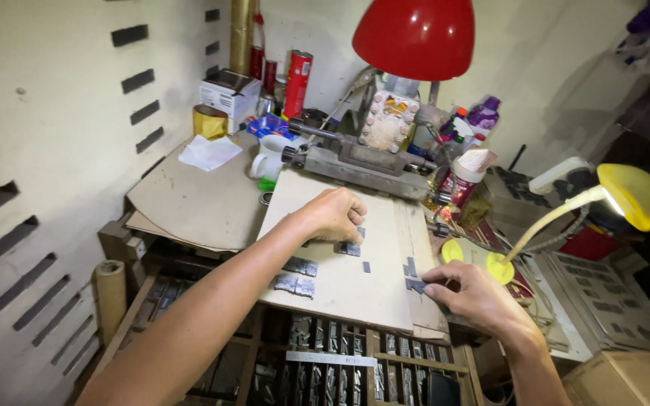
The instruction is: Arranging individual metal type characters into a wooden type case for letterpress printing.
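The only camera sat on my head and looked steeply down and forward over my forearms. It was close to the counter [212, 203], facing the wall corner, with type drawers [325, 361] below.

A red lampshade [414, 34] hangs over a pale tan board [340, 278] dotted with dark grey type pieces [295, 284]. Yellow desk lamp [630, 194], white mug [268, 158], purple bottle [483, 115], red can [297, 83].

Small grey rectangular metal type blocks [350, 248] lay flat at the frame's centre on a pale beige board, touched by the left hand [334, 214]. Another dark grey metal piece [415, 285] lay right of centre, pinched by the right hand [469, 295].
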